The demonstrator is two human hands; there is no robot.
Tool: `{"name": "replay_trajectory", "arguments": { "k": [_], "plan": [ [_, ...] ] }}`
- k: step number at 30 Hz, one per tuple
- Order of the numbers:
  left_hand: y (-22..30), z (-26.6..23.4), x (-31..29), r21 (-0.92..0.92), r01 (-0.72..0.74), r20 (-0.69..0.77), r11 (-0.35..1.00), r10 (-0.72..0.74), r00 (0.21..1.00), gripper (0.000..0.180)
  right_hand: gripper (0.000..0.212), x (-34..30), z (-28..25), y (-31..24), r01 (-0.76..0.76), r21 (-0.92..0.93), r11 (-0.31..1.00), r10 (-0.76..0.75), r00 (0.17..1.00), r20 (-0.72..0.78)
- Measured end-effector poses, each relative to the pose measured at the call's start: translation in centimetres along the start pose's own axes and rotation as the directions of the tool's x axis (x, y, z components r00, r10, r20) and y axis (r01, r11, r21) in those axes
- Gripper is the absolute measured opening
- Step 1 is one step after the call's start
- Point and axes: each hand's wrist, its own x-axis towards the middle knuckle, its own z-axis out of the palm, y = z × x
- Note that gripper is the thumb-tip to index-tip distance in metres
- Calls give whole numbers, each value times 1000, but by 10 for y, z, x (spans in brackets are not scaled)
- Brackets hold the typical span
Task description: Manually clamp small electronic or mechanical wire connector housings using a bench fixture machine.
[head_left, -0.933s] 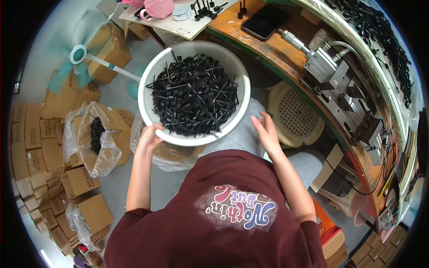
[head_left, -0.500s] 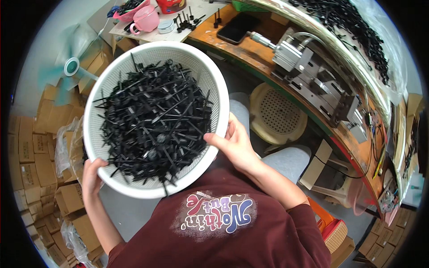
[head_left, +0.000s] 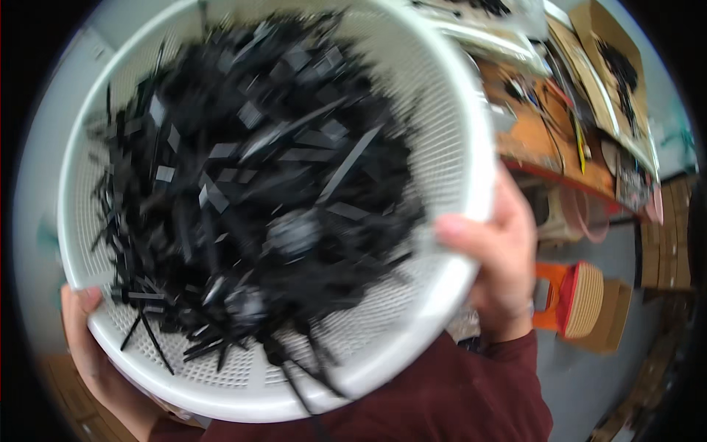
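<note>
A round white perforated plastic basket point(head_left: 453, 291) fills much of the view, raised close to the head and blurred by motion. Heaped inside are many thin black plastic parts point(head_left: 272, 169) with long stems and small heads; a few stems poke over the near rim. My left hand point(head_left: 82, 317) grips the rim at the lower left, its thumb hooked over the edge. On the opposite side my right hand point(head_left: 497, 250) clasps the rim, thumb on top and fingers mostly hidden beneath.
Right of the basket runs a wooden workbench point(head_left: 541, 151) with cables and tools. An orange and red chair with a woven seat point(head_left: 582, 302) stands below, beside an open cardboard box point(head_left: 617, 317). More black parts point(head_left: 618, 66) lie in a carton at the far right.
Both hands have lifted the basket up toward the head, so it looks much larger. My view has swung to the right; the fan and the metal fixture no longer show.
</note>
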Motion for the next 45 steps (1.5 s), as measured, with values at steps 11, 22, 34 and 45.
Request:
{"name": "replay_trajectory", "arguments": {
  "k": [11, 22, 34, 45],
  "plan": [
    [3, 342, -19, 88, -516, 945, 852, 93, 314, 39, 43, -224, -96, -70, 133, -320, 938, -346, 422, -838],
    [-160, 434, -218, 356, -403, 488, 843, -535, -689, 49, 50, -530, -83, 24, -188, 27, 982, -36, -325, -945],
    [-245, 452, -125, -131, -579, 638, 805, -378, -670, 39, 8, -605, -190, 125, -107, 587, 802, 406, -624, -668],
    [-241, 440, -49, 199, -339, 793, 920, -354, -496, 32, 38, -462, -178, 163, -961, 169, -218, -933, 154, -325]
  ]
}}
